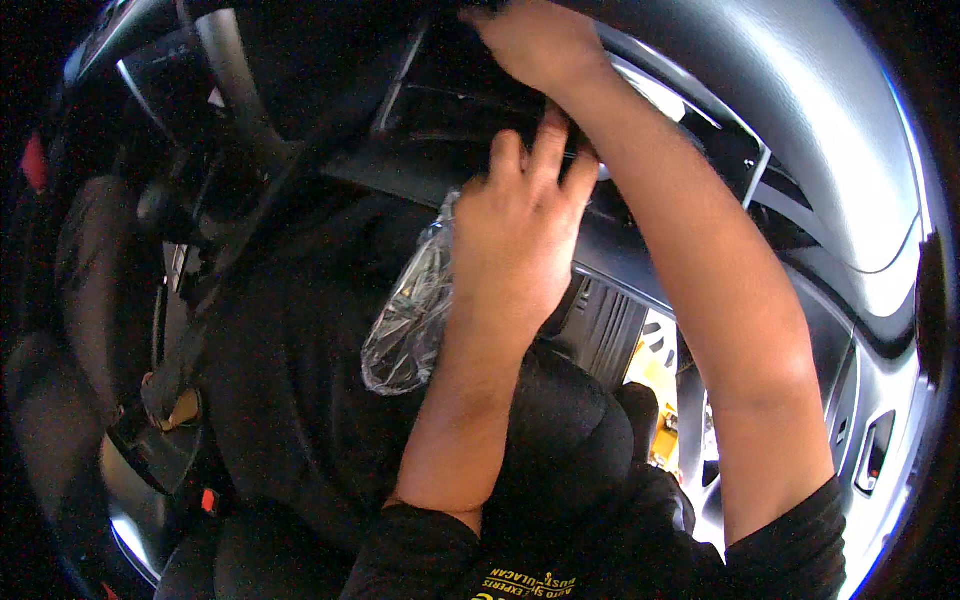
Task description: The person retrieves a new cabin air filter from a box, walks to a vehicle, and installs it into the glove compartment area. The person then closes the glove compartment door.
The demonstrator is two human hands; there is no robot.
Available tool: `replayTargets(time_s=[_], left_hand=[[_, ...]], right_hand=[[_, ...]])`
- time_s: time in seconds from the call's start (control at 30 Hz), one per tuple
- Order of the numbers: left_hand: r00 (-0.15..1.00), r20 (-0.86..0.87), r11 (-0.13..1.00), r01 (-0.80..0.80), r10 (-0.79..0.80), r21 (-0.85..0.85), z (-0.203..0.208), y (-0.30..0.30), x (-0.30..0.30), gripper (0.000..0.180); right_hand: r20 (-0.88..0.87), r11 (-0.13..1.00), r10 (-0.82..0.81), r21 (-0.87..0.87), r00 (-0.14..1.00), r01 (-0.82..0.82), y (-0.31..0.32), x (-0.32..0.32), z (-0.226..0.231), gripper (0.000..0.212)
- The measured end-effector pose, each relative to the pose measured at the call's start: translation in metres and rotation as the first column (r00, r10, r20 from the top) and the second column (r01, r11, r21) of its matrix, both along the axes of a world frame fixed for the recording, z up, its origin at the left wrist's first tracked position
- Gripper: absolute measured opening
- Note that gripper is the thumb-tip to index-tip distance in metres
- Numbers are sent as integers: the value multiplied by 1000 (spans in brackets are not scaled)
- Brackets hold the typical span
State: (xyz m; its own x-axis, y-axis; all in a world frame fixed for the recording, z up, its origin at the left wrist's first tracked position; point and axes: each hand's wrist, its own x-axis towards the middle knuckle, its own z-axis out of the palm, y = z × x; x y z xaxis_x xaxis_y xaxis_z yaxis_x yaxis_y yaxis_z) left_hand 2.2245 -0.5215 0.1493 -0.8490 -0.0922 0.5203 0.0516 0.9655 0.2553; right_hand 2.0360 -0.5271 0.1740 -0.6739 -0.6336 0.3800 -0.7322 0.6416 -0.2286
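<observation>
Beyond the black shirt [620, 530], a dark panel [400, 180] is reached by the spread-fingered left hand [520, 220], the grip of the right hand [542, 45] cannot be told, and work is judged unfinished.

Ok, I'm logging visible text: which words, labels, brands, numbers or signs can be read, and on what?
Yellow lettering on the black shirt: upside down, partly cut off; I won't copy its words.
Clear plastic bag: no print I can make out.
Elsewhere: nothing readable; dark areas too grainy.
</observation>
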Motion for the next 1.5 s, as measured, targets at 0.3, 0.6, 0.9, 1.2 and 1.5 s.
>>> replayTargets(time_s=[0.3, 0.6, 0.9, 1.2, 1.5], left_hand=[[999, -47, 995, 24, -19, 102, -7, -1, -7, 55], [988, -153, 995, -1, 16, 100, -11, -7, -3, 48], [983, -184, 990, 29, -3, 136, -19, 2, -22, 43], [967, -254, 985, 22, 22, 169, -24, -1, -15, 40], [979, -202, 992, 14, 12, 124, -19, -4, -13, 46]], right_hand=[[-31, 960, 76, 272, 997, -64, 7, -4, 8, 47], [17, 901, -17, 434, 1000, 8, -4, 8, 18, 47], [-201, 920, -23, 379, 979, 100, 0, -35, -9, 39], [-223, 963, 154, 251, 962, -96, -1, -36, -7, 38], [-115, 969, -73, 229, 991, 98, -12, -20, -3, 45]])
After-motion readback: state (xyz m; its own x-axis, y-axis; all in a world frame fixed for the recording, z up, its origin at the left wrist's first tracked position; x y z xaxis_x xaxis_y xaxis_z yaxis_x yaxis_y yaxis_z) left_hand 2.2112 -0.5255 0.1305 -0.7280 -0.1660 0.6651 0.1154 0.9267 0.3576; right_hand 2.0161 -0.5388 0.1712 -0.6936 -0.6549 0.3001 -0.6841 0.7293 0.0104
